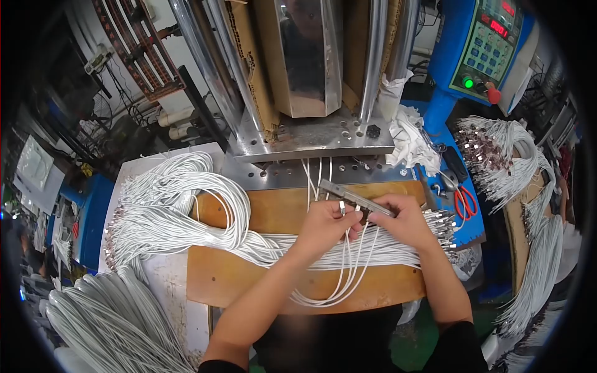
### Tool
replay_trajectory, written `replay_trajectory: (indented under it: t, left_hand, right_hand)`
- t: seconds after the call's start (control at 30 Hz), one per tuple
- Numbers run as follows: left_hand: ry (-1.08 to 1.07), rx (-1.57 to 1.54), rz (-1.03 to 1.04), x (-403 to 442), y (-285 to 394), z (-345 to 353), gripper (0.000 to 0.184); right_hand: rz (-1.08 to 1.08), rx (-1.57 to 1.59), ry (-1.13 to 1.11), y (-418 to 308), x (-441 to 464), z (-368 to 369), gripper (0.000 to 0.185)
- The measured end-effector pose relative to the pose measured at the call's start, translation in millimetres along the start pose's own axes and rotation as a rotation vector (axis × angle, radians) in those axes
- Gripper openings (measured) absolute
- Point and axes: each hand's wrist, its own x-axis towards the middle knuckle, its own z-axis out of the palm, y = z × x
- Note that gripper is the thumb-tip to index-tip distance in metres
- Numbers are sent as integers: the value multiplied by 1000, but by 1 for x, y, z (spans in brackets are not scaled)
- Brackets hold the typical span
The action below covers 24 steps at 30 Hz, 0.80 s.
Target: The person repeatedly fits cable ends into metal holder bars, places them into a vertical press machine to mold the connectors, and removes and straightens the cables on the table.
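My left hand (322, 229) pinches a white cable by its small metal-tipped plug (342, 207), thumb and fingers closed near the tip. Beside it, my right hand (407, 222) grips one end of a narrow grey metal bar (349, 195), which slants across just above both hands. Several white cables (339, 301) loop down from around the bar and my fingers; their upper ends are partly hidden. Under my hands, a thick bundle of white cables (264, 244) crosses a brown board (242, 287), with metal plugs (443, 225) at its right end.
A press with a steel plate (311, 144) stands directly ahead. At right are a blue control box (482, 53), red-handled scissors (464, 204) and crumpled white cloth (410, 140). More cable bundles lie at left (112, 320) and far right (532, 273).
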Motion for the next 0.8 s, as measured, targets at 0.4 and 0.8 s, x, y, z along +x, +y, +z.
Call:
replay_trajectory:
  t: [0.4, 0.8]
  left_hand:
    - [58, 96, 89, 0, -4, -12, 16]
    - [63, 98, 6, 3, -2, -14, 25]
  right_hand:
    - [244, 205, 7, -6, -1, -8, 22]
    - [250, 129, -39, -6, -4, -6, 27]
